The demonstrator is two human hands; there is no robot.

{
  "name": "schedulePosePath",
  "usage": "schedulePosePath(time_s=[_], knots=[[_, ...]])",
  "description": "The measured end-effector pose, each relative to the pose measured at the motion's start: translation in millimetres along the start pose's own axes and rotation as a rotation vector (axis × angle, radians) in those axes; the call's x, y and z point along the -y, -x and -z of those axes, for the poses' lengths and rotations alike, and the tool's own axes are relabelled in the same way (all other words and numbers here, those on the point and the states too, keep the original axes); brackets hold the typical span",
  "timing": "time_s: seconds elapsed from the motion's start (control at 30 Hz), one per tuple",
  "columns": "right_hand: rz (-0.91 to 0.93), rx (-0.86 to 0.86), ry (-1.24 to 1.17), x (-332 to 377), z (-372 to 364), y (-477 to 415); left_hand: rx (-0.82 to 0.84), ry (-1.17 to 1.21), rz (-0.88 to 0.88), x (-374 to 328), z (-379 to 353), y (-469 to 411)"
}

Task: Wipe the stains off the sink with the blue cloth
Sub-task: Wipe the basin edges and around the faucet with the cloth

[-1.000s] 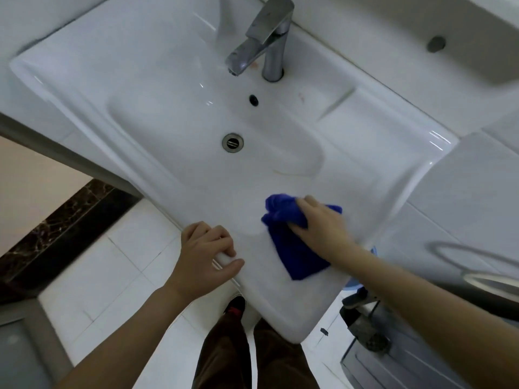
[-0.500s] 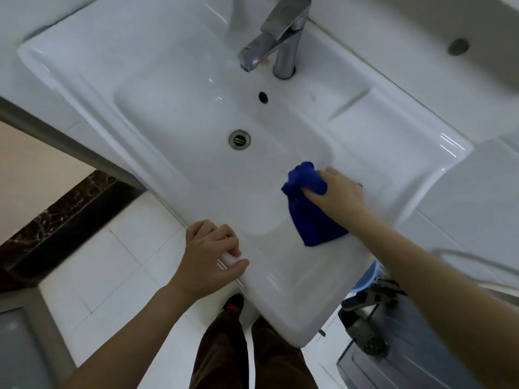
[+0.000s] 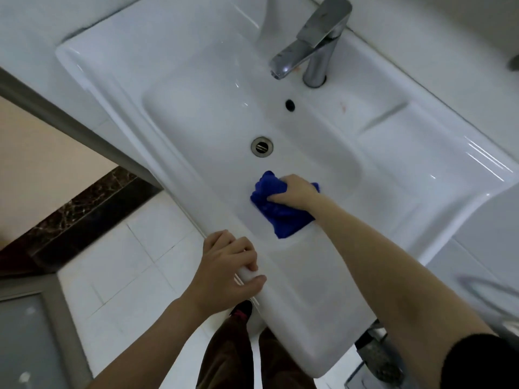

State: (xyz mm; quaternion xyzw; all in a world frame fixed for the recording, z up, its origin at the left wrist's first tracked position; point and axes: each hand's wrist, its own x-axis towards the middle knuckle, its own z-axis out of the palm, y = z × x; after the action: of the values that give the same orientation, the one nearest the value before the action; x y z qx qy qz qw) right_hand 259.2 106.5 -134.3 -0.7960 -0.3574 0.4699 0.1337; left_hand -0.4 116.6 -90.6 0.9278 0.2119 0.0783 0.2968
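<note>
Right hand point(image 3: 295, 192) is clamped down on the blue cloth point(image 3: 280, 211), fingers curled over its bunched top and pinching the fabric against the near inner wall of the sink point(image 3: 182, 88) — the cloth's loose corner trails down toward the front rim. The grip here is pressed together, cloth wadded beneath the palm, just below the drain point(image 3: 261, 146) and apart from it.

Left hand point(image 3: 227, 273) hooks the front edge of the basin, fingers wrapped over the lip and thumb laid along the top, closed on the rim itself.

Further out — the overflow hole point(image 3: 289, 104) sits above the drain, and the chrome faucet point(image 3: 314, 43) stands on the back ledge, its spout angled over the bowl. A faint reddish stain point(image 3: 342, 105) marks the white ceramic to the right of the overflow hole, well apart from the cloth. Below the sink, white floor tiles point(image 3: 140, 248), brown trousers point(image 3: 224, 357) and a dark shoe point(image 3: 242, 309) show.
</note>
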Motion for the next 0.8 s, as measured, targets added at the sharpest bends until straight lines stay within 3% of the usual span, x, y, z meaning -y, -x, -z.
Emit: schedulePosePath(time_s=[0.1,0.17,0.27,0.33,0.5,0.6,0.7,0.8], knots=[[0.061,0.206,-0.02,-0.3,-6.7,15.2,0.01,0.005,-0.004,2.1,0.4,0.5],[0.08,0.206,0.128,-10.1,5.6,6.9,0.012,0.006,-0.003,2.8,0.2,1.0],[-0.001,-0.181,0.385,-23.6,32.0,-21.9,-0.005,0.012,-0.017,2.5,-2.2,1.5],[-0.048,-0.372,0.35,-21.7,26.1,-32.0,-0.019,0.013,-0.018,2.7,-3.0,0.5],[0.047,0.038,0.161,15.4,-32.7,22.2,0.033,-0.001,-0.006,2.5,1.3,0.5],[0.021,0.052,0.28,18.8,-22.6,58.8,0.07,-0.016,0.0,-2.2,7.5,-0.6],[0.038,-0.135,0.368,0.5,-15.0,91.9,0.073,-0.014,0.018,-4.4,10.8,-1.0],[0.01,-0.491,0.26,-36.1,-1.6,111.8,0.058,-0.021,0.016,-3.8,8.6,-0.7]])
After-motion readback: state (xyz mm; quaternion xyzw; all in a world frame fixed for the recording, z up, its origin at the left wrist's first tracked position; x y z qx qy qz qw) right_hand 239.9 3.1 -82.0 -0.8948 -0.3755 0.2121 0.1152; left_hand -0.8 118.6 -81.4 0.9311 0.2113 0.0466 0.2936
